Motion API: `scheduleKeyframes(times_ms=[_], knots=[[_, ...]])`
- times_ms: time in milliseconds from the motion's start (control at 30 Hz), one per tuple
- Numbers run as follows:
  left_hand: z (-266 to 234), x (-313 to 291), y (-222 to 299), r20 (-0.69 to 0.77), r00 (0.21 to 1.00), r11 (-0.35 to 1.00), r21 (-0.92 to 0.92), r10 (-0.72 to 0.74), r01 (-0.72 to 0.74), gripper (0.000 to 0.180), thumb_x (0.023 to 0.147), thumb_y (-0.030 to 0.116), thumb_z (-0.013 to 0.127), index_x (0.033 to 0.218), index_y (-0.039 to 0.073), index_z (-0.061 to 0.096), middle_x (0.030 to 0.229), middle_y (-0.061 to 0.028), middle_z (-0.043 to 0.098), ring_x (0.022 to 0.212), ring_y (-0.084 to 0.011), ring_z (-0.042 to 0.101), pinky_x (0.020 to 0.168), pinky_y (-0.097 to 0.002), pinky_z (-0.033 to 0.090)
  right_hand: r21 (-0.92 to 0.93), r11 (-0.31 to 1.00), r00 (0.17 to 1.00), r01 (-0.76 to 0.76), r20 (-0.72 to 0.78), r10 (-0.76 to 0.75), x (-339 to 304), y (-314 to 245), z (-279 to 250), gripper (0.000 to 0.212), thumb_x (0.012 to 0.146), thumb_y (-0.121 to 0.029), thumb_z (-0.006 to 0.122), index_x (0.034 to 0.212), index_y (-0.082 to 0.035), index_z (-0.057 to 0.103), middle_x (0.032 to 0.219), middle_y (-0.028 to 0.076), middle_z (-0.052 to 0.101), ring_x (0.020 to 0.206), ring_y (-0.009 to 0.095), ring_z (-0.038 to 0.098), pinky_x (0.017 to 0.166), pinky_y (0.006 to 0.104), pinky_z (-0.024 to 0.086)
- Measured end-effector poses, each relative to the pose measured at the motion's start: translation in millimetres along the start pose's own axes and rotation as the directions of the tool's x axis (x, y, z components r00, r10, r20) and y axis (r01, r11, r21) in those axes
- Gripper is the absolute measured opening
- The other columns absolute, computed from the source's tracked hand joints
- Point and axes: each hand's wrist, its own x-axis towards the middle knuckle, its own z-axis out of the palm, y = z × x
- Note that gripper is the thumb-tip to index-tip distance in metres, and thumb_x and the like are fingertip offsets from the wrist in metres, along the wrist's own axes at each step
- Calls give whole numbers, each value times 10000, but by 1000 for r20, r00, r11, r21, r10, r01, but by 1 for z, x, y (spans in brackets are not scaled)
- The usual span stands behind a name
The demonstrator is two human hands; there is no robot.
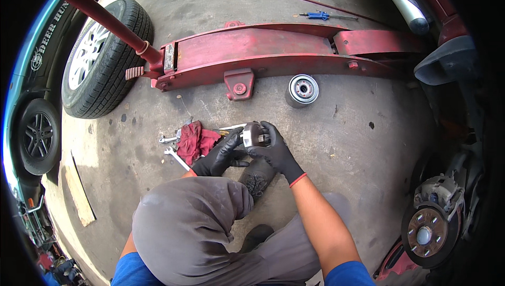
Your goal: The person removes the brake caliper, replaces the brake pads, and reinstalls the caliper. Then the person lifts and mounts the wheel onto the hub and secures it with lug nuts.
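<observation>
The metal part (253, 134), a dark rounded piece with a bright face, is up between the hands, above the concrete and just beyond the dark shoe (258, 177). The right hand (277, 152), black-gloved, is curled closed around its right side and carries it. The left hand (223, 154) is half open, thumb apart, its fingertips up by the bright face; gloves and part overlap there, so I cannot tell whether it grips or merely touches. Handling it well, I'd say, means letting the right palm take the weight while the left fingers steady and turn the piece, clear of any sharp rim. Gloves probably dull the feel, so a slow turn seems wiser than a quick one. The red rag (195, 141) lies near the left hand, handy for wiping the face, with the wrench (178, 158) beside it; the canister (302, 96) stands well clear, near the red floor jack (252, 44).
</observation>
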Motion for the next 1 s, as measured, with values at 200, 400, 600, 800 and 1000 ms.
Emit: scheduleKeyframes(times_ms=[200,400,600,800,1000], knots=[[-62,-102,-23,-218,975,996,-86,-37,19,654,1041,427,563,1548,36,431,1429,-112,591,1160,-196,633,998,-362,535,-786,610,922,101,-156,-353,34,-72,-3,1091,690,-505,901,1515,10,406,1462,248,503,1355,422,469,1135,489,394],[-129,-227,-80,-541,834,991,-123,-106,46,647,1036,417,565,1544,37,439,1425,-111,596,1163,-194,632,1001,-360,532,-900,253,906,-355,-398,-145,92,-75,-110,1356,634,-584,907,1646,-62,171,1558,290,404,1420,470,410,1125,562,400],[-154,-295,-133,-678,721,982,-188,-142,17,640,1031,407,567,1540,38,448,1420,-110,602,1166,-192,632,1005,-358,530,-922,184,912,-340,-371,-177,112,-70,-116,1308,644,-509,904,1640,-52,189,1479,259,481,1333,426,521,1075,531,453],[-152,-321,-162,-689,711,976,-216,-143,-12,633,1026,398,569,1536,39,456,1416,-108,607,1168,-190,632,1008,-356,527,-971,103,967,-215,-227,-117,88,-86,-91,1262,651,-495,889,1622,-23,236,1450,258,509,1340,406,527,1089,528,436],[-173,-306,-151,-629,759,981,-185,-168,64,627,1021,388,570,1532,40,464,1412,-107,613,1171,-188,632,1011,-354,525,-991,26,989,129,127,-69,47,-117,-17,1216,640,-530,869,1583,-9,303,1396,239,532,1248,391,551,1071,516,416]])
